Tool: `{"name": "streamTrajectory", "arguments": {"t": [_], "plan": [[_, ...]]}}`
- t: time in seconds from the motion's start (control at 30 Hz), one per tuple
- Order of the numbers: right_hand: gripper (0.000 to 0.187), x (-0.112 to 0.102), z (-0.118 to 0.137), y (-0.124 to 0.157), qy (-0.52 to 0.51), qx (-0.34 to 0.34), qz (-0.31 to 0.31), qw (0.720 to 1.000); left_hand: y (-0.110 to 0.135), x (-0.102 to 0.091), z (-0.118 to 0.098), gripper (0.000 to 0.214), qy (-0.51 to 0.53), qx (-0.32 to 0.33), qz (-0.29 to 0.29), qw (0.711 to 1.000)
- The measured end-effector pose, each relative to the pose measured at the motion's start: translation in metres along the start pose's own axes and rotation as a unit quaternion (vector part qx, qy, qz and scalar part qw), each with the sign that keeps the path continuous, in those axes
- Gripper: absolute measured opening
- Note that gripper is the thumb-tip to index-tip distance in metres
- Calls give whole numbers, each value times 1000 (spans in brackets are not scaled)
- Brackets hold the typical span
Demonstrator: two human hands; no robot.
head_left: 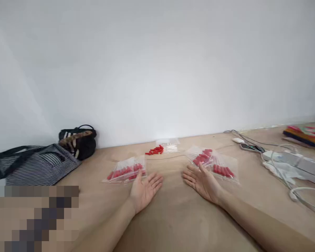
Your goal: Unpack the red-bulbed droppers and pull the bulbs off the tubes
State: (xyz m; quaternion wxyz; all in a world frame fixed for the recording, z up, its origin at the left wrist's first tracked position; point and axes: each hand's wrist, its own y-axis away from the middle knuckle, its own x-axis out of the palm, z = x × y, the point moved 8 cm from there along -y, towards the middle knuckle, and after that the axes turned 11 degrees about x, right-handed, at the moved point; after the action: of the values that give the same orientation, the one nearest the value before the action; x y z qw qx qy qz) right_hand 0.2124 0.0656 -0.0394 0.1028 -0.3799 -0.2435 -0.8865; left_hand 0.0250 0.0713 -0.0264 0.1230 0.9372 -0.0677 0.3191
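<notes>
My left hand [145,189] is open, palm turned up and fingers stretched toward the middle, with nothing in it. Just beyond it lie clear plastic bags [120,172] with small red cylinders inside. Opposite, my right hand [202,182] is also open and empty, its palm facing inward. Close to its fingers is a clear bag of red pieces [202,156], overlapping another such bag [224,170] on its right. Farther back, loose red cylinders [154,150] are piled beside a clear bag [171,146] that holds thin whitish pieces.
A striped bag [42,166] and a black bag [85,143] stand at the left. On the right are a phone [252,147], a white power strip [304,162] with cables, and stacked coloured sheets [307,134]. A white wall [157,70] bounds the brown tabletop [170,227]. The lower left corner is pixelated.
</notes>
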Motion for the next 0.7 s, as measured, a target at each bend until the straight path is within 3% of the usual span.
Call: {"name": "streamTrajectory", "arguments": {"t": [0.17,0.43,0.7], "plan": [[66,-5,-1,-3,-11,8,-9,1000,-5,-6,2,69,-11,6,9,1000],[68,-6,-1,-2,-19,10,-21,1000,1,0,0,65,1,-9,-46,999],[68,-5,0,0,-10,6,-23,1000,1,0,1,67,1,-9,-43,999]]}}
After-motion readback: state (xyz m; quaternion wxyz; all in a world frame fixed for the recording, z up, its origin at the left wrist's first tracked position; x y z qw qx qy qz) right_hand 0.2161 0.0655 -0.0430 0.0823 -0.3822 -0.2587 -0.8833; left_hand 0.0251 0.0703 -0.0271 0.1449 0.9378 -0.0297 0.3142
